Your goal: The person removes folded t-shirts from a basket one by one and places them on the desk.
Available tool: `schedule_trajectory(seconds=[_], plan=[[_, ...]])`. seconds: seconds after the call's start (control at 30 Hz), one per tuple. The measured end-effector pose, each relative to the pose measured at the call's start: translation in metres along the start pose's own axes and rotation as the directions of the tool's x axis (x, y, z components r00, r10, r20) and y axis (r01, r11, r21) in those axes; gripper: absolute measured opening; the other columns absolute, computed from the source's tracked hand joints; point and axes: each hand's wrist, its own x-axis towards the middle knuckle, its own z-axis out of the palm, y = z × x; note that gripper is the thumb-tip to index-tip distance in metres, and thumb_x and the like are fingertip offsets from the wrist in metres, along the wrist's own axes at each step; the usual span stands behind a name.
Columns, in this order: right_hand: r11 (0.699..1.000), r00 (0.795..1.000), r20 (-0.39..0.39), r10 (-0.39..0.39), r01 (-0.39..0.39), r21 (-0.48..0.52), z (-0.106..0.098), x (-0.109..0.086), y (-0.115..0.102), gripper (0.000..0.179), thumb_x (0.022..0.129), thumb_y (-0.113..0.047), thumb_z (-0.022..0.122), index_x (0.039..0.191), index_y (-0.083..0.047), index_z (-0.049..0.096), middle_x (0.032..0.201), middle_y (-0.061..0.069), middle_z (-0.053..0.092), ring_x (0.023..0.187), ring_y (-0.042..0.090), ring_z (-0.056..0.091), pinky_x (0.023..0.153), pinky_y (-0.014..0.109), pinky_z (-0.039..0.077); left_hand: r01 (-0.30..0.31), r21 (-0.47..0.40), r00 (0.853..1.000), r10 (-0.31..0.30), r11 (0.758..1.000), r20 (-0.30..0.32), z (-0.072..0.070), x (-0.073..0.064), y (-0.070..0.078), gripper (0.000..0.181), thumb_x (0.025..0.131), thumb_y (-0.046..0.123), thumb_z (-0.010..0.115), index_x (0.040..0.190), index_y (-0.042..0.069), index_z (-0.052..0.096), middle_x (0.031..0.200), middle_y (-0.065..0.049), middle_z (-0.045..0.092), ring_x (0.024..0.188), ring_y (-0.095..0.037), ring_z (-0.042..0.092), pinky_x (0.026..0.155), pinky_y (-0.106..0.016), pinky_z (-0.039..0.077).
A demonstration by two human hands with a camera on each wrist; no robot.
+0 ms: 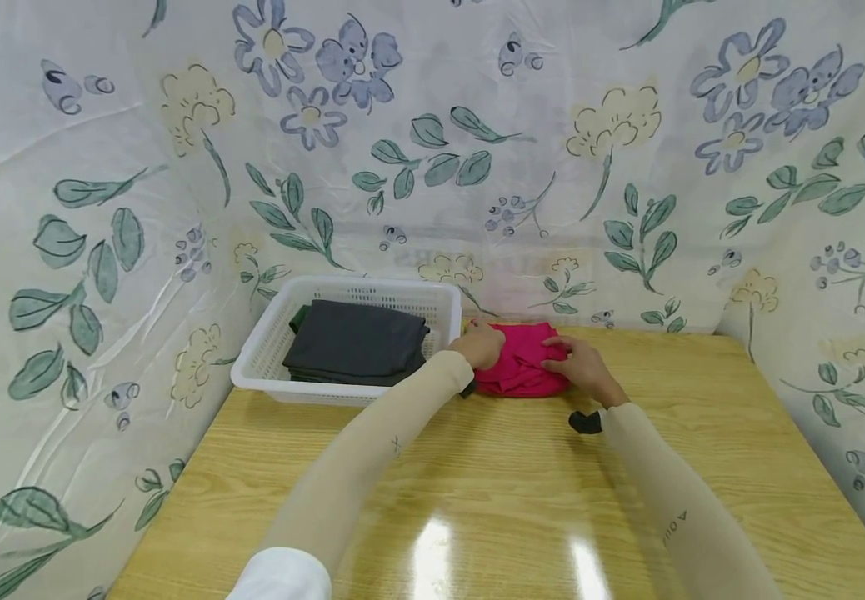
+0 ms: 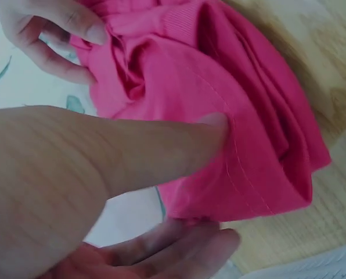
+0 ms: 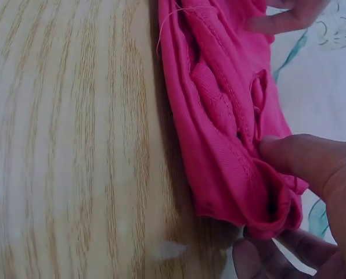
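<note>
Folded pink cloth (image 1: 520, 354) lies between the two hands on the wooden table (image 1: 507, 475). The left hand (image 1: 482, 346) pinches one end, thumb on top; the right hand (image 1: 586, 367) pinches the other. Just left of the left hand: white basket (image 1: 342, 395) containing dark folded fabric (image 1: 357, 337).

Flowered backdrop (image 1: 432, 200) behind glossy wood-grain tabletop (image 1: 507, 483)

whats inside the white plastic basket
The white plastic basket holds folded dark grey cloth, with some dark green fabric showing at the cloth's back left corner. Anything beneath is covered.
</note>
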Motion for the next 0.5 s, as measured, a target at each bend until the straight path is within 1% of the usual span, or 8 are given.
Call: schedule_trajectory(seconds=[0.07,0.1,0.17,0.2,0.23,0.33,0.43,0.5], plan=[[1.0,1.0,-0.006,0.009,-0.009,0.0,-0.002,-0.001,-0.001,0.048,0.098,-0.025,0.073,0.141,-0.009,0.06,0.153,0.026,0.044,0.136,0.045,0.043,0.109,0.057,0.04,0.001,0.003,1.0,-0.001,1.0,-0.012,-0.001,0.002,0.001,0.035,0.104,-0.001,0.045,0.131,0.006,0.066,0.157,-0.03,0.035,0.147,-0.049,0.027,0.113,-0.051,0.036],[1.0,1.0,-0.01,0.007,-0.007,-0.005,-0.003,-0.002,-0.002,0.048,0.098,-0.026,0.073,0.141,-0.008,0.06,0.152,0.027,0.045,0.135,0.046,0.043,0.109,0.058,0.04,-0.008,0.003,1.0,0.008,1.0,-0.021,-0.002,0.004,0.001,0.03,0.102,-0.001,0.049,0.123,0.006,0.068,0.156,-0.027,0.039,0.147,-0.049,0.026,0.114,-0.051,0.035],[1.0,1.0,-0.03,-0.001,0.001,-0.009,-0.006,-0.004,-0.003,0.048,0.098,-0.026,0.072,0.14,-0.006,0.06,0.151,0.027,0.045,0.133,0.045,0.045,0.108,0.057,0.042,-0.052,0.0,0.998,0.052,0.999,-0.046,-0.004,0.006,0.0,0.012,0.1,0.003,0.06,0.106,0.006,0.07,0.144,-0.019,0.056,0.141,-0.044,0.04,0.109,-0.047,0.04],[1.0,0.999,-0.042,-0.009,0.008,-0.01,-0.007,-0.004,-0.004,0.047,0.098,-0.026,0.072,0.139,-0.005,0.06,0.15,0.028,0.046,0.131,0.045,0.047,0.107,0.057,0.043,-0.074,-0.028,0.996,0.073,0.997,-0.06,-0.005,0.007,0.0,0.004,0.098,0.005,0.065,0.099,0.006,0.068,0.135,-0.016,0.063,0.135,-0.04,0.047,0.104,-0.044,0.044],[1.0,0.998,-0.056,-0.018,0.017,-0.016,-0.008,-0.005,-0.005,0.047,0.098,-0.025,0.072,0.139,-0.004,0.06,0.149,0.028,0.046,0.129,0.045,0.049,0.106,0.056,0.044,-0.097,-0.059,0.993,0.092,0.994,-0.073,-0.006,0.007,-0.001,0.004,0.096,0.007,0.07,0.094,0.007,0.067,0.124,-0.012,0.068,0.127,-0.036,0.055,0.098,-0.041,0.047],[0.998,0.994,-0.094,-0.054,0.053,-0.02,-0.012,-0.007,-0.008,0.047,0.098,-0.025,0.072,0.138,-0.003,0.06,0.149,0.028,0.047,0.122,0.045,0.055,0.102,0.055,0.048,-0.176,-0.142,0.981,0.161,0.974,-0.111,-0.011,0.006,-0.004,0.015,0.091,0.013,0.079,0.092,0.007,0.066,0.098,-0.006,0.07,0.097,-0.023,0.064,0.081,-0.034,0.052],[0.996,0.99,-0.113,-0.088,0.087,-0.016,-0.014,-0.009,-0.012,0.049,0.098,-0.024,0.072,0.139,-0.002,0.059,0.146,0.027,0.05,0.118,0.045,0.058,0.097,0.054,0.051,-0.228,-0.211,0.969,0.201,0.95,-0.144,-0.015,0.002,-0.009,0.01,0.094,0.012,0.075,0.096,0.004,0.069,0.092,-0.003,0.066,0.085,-0.017,0.06,0.075,-0.031,0.052],[0.995,0.988,-0.119,-0.103,0.102,-0.01,-0.016,-0.01,-0.015,0.05,0.098,-0.025,0.073,0.14,-0.002,0.059,0.144,0.026,0.053,0.117,0.044,0.059,0.094,0.053,0.053,-0.26,-0.245,0.961,0.225,0.934,-0.163,-0.019,-0.001,-0.011,0.009,0.097,0.011,0.07,0.098,0.002,0.069,0.095,-0.006,0.066,0.082,-0.017,0.057,0.073,-0.031,0.05]])
